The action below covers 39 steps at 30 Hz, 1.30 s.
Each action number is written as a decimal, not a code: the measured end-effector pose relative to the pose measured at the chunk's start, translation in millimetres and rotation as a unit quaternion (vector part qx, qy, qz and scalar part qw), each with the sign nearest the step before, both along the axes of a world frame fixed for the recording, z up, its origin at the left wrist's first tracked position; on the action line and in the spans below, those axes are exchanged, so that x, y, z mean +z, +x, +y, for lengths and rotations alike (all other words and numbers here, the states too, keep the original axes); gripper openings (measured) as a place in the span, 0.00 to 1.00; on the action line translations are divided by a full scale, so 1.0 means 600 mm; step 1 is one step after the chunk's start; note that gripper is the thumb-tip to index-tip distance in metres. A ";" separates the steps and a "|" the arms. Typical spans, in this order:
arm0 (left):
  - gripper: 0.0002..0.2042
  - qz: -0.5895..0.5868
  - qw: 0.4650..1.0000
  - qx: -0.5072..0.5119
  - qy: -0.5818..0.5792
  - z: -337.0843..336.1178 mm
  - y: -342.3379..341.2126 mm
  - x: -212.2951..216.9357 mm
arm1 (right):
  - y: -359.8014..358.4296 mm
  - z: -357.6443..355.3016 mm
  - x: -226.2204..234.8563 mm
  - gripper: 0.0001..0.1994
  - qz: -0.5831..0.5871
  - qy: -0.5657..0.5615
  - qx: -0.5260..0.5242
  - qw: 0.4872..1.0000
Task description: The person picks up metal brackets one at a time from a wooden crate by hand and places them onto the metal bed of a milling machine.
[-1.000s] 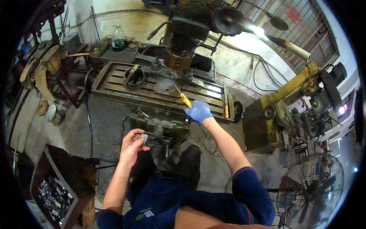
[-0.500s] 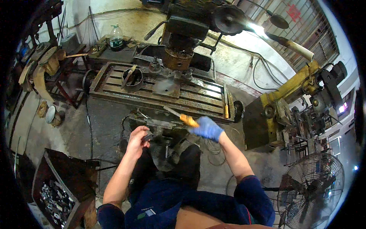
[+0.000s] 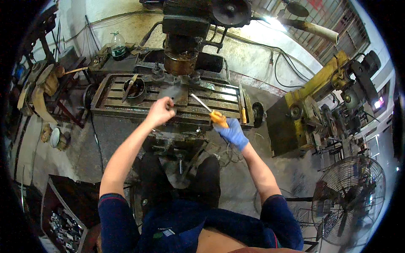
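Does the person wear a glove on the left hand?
No, the left hand shows bare skin, while the blue glove is on the right hand.

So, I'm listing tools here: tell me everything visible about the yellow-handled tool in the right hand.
The tool has a chunky yellow-orange handle, plastic by its look, and a slim, straight, grey shaft that looks metal. The blue-gloved right hand grips the handle; the shaft slants away and leftward, seen against the machine table. Whether its tip touches anything can't be told.
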<state>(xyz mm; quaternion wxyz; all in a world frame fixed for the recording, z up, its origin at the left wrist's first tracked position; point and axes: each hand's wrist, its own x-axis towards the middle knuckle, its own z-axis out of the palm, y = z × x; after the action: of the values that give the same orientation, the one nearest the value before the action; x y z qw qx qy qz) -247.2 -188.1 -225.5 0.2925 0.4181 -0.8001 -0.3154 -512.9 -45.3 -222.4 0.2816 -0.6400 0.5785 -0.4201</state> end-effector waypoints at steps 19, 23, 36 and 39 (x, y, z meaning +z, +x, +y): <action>0.13 -0.193 0.944 0.054 -0.262 -0.133 -0.061 -0.028 | -0.025 0.071 -0.188 0.15 -0.154 0.102 -0.246 0.951; 0.10 -0.210 0.927 0.070 -0.303 -0.151 -0.063 -0.057 | -0.053 0.137 -0.190 0.10 -0.142 0.133 -0.245 0.950; 0.12 -0.164 0.953 0.141 -0.213 -0.179 -0.104 -0.050 | -0.133 0.204 -0.074 0.08 -0.053 -0.008 -0.295 0.954; 0.18 -0.170 0.959 0.185 -0.134 -0.185 -0.096 -0.034 | -0.151 0.137 0.062 0.08 -0.031 -0.084 -0.291 0.953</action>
<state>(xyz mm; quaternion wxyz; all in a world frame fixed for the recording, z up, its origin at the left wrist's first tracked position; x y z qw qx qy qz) -305.1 -299.0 -245.7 0.2587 0.5630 -0.7818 -0.0697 -603.4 36.8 -185.3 0.1097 -0.4522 0.6933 -0.5503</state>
